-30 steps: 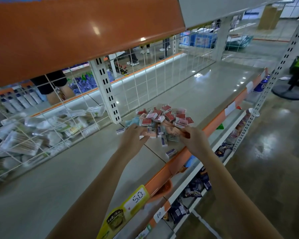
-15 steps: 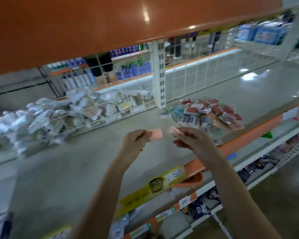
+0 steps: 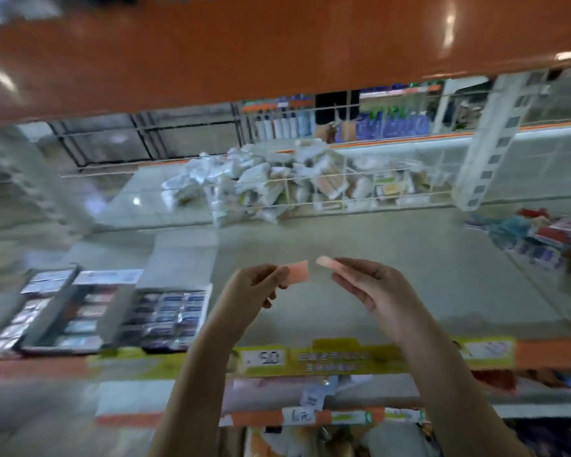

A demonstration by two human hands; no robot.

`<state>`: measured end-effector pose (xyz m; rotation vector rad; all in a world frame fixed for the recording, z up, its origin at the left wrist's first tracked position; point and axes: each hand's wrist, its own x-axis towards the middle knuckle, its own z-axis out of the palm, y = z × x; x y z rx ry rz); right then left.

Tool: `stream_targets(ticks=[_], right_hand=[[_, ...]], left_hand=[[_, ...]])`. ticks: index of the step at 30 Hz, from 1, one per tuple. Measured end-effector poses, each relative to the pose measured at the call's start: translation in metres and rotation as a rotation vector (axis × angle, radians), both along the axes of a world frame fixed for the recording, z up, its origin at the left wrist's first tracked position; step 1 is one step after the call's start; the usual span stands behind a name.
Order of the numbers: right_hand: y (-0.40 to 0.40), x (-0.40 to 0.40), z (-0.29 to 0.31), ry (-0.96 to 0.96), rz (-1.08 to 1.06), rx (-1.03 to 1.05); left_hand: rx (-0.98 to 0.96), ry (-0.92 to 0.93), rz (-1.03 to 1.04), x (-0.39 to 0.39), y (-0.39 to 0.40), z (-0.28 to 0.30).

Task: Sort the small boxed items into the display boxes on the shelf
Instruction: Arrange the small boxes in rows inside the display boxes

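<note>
Between the two raised hands, over the bare middle of the shelf (image 3: 393, 258), the grip is plain enough: the left hand (image 3: 254, 291) pinches one small pink box (image 3: 298, 273) by its near end, and the right hand (image 3: 373, 288) pinches a second pink box (image 3: 327, 262) the same way. Both boxes are in the air, their free ends nearly meeting. Each lies with its long axis roughly level; the left one points rightward, the right one leftward and slightly up (blur hides any print). To my eye the job is only partly done: the display boxes (image 3: 112, 311) at the left already hold rows of packets, while a loose pile of small boxes (image 3: 548, 239) waits at the right edge, well apart from them.
</note>
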<state>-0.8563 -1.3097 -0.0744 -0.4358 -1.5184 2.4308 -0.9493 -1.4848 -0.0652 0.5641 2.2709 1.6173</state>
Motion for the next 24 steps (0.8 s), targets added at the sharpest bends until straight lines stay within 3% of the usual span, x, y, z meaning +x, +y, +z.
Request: stream_targets(ticks=[11, 24], right_hand=[[-0.156, -0.073, 0.029, 0.009, 0.179, 0.561], [-0.28, -0.159, 0.021, -0.025, 0.183, 0.935]], left_hand=[[-0.086, 0.036, 0.065, -0.064, -0.183, 0.021], [-0.141, 0.061, -0.032, -0.158, -0.317, 0.011]])
